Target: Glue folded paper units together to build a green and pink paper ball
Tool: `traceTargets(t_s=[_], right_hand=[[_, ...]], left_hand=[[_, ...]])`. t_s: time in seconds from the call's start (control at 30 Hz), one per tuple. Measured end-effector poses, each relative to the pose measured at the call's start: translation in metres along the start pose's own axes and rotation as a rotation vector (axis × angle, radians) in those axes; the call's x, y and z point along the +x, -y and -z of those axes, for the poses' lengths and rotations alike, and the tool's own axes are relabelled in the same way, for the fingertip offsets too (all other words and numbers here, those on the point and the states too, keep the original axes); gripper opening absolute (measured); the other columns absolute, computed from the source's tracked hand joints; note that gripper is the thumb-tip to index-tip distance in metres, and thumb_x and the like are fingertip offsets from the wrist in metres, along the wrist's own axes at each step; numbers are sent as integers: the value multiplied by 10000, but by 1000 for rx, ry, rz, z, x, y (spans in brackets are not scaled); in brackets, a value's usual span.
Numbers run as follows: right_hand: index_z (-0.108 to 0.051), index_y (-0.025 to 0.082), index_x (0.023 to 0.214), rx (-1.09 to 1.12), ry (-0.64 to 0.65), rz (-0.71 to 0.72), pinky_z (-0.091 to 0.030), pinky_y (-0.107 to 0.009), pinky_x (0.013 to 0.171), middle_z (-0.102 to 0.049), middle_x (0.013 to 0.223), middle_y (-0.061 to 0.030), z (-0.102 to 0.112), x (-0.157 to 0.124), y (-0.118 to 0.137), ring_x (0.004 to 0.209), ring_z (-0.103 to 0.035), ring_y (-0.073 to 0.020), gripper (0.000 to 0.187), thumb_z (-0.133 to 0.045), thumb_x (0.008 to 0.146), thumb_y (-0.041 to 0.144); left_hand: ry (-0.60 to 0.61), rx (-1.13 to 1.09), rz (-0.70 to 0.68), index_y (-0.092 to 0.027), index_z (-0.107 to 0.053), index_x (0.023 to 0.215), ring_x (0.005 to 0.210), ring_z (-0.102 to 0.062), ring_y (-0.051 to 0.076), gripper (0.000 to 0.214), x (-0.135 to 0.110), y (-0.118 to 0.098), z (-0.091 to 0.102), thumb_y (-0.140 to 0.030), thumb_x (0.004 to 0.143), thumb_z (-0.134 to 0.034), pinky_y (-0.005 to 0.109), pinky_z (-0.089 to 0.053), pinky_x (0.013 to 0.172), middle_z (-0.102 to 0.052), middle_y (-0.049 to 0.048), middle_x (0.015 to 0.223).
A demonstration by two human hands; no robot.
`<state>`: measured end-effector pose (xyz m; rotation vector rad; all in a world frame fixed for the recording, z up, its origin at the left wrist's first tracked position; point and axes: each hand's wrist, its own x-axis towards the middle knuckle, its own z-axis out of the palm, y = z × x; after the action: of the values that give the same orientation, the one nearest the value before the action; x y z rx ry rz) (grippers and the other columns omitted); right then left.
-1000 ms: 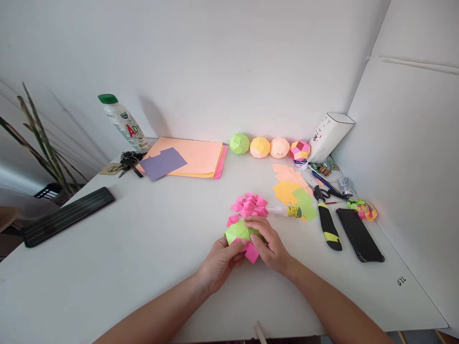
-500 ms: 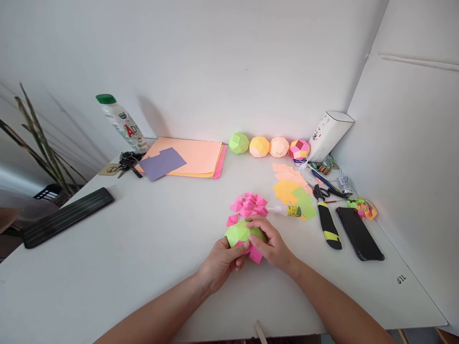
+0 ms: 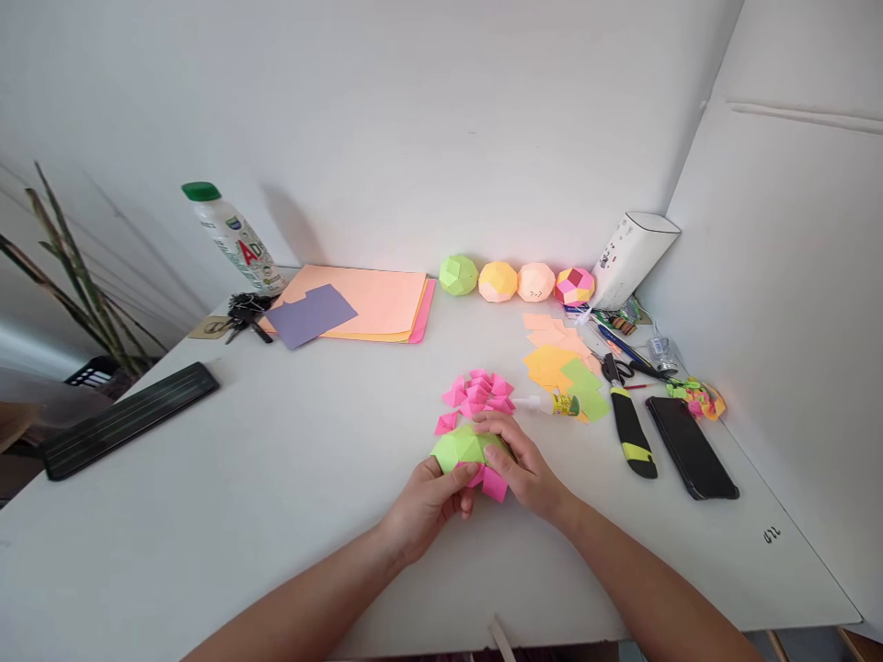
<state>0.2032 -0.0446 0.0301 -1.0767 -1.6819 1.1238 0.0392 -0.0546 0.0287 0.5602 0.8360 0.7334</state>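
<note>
Both my hands hold a green faceted paper ball [image 3: 459, 448] with pink folded pieces [image 3: 492, 482] fixed to its underside, low over the white table [image 3: 290, 460]. My left hand [image 3: 424, 506] cups it from below and the left, fingers curled. My right hand [image 3: 521, 460] wraps over its right side, thumb pressing a pink piece. Just behind the ball lies a heap of pink folded paper units [image 3: 479, 393], with one loose pink unit [image 3: 446, 423] to the left.
A glue bottle [image 3: 556, 404], green and orange paper squares [image 3: 562, 368], a black-yellow cutter [image 3: 633, 432], a phone [image 3: 691, 448] and scissors [image 3: 624, 370] lie at the right. Several paper balls [image 3: 510, 280] line the wall. Coloured sheets [image 3: 359, 303], keys [image 3: 245, 311], a bottle [image 3: 227, 234] and a black bar [image 3: 128, 416] are at the left.
The ball has been turned slightly in my hands and the pink piece under it has shifted. My right thumb has moved down onto that piece. Nothing else on the table has moved.
</note>
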Motion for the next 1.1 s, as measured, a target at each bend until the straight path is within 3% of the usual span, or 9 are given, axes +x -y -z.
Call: traceTargets(t_s=[0.1, 0.2, 0.23, 0.3, 0.4, 0.5, 0.8, 1.1], right_hand=[[-557, 234, 1073, -97, -153, 46, -389, -393, 975, -542, 1189, -87, 8, -2, 6, 1161, -473, -237, 220, -453, 901, 325], [-528, 208, 786, -168, -387, -28, -441, -305, 682, -538, 773, -24, 17, -9, 15, 745, -521, -175, 183, -444, 892, 330], [-489, 208, 709, -160, -387, -101, -397, -274, 571, -470, 662, 9, 20, -11, 19, 618, -459, -147, 231, -431, 894, 334], [-466, 206, 651, -143, -231, -267, -309, -247, 477, -382, 576, 40, 25, -16, 25, 525, -364, -119, 276, -435, 889, 344], [-549, 198, 694, -147, 56, -462, -309, -233, 466, -459, 600, 33, 29, -20, 29, 536, -399, -113, 233, -559, 828, 388], [-629, 193, 818, -61, 192, -573, -371, -230, 473, -571, 719, -7, 24, -21, 26, 595, -476, -131, 253, -657, 754, 436], [-607, 170, 841, 218, 57, -663, -325, -199, 415, -569, 790, 1, -2, -21, 15, 497, -393, -60, 317, -645, 768, 476], [-578, 174, 666, 298, -48, -639, -303, -213, 417, -524, 609, 42, -8, -19, 11, 441, -389, -63, 337, -698, 709, 487]], left_hand=[[6, -16, -20, -149, -542, 647, 451, -417, 72, 281, 0, -2, 1, -355, 717, -720, 214, -356, 490, -515, -28, 472], [17, -36, -31, -150, -534, 622, 465, -405, 72, 289, 1, -3, 3, -357, 735, -702, 210, -349, 493, -505, -25, 475], [11, -49, -30, -150, -537, 625, 470, -399, 72, 284, 1, -3, 3, -353, 731, -706, 208, -343, 487, -497, -29, 479], [-11, -81, -29, -149, -549, 643, 479, -390, 72, 269, 2, -4, 3, -343, 714, -721, 203, -330, 474, -484, -35, 497], [-38, -120, -31, -145, -564, 657, 493, -396, 71, 260, 3, -4, 3, -338, 705, -731, 201, -335, 476, -479, -35, 525], [-55, -149, -39, -142, -577, 660, 518, -418, 75, 253, 3, -4, 3, -331, 698, -740, 208, -365, 504, -492, -28, 556], [-62, -200, -57, -133, -602, 642, 554, -439, 85, 245, 5, -2, 3, -321, 690, -752, 228, -393, 539, -509, -12, 590], [-41, -218, -74, -126, -641, 697, 601, -469, 102, 204, 6, 0, 4, -302, 707, -743, 248, -395, 578, -571, 11, 646]])
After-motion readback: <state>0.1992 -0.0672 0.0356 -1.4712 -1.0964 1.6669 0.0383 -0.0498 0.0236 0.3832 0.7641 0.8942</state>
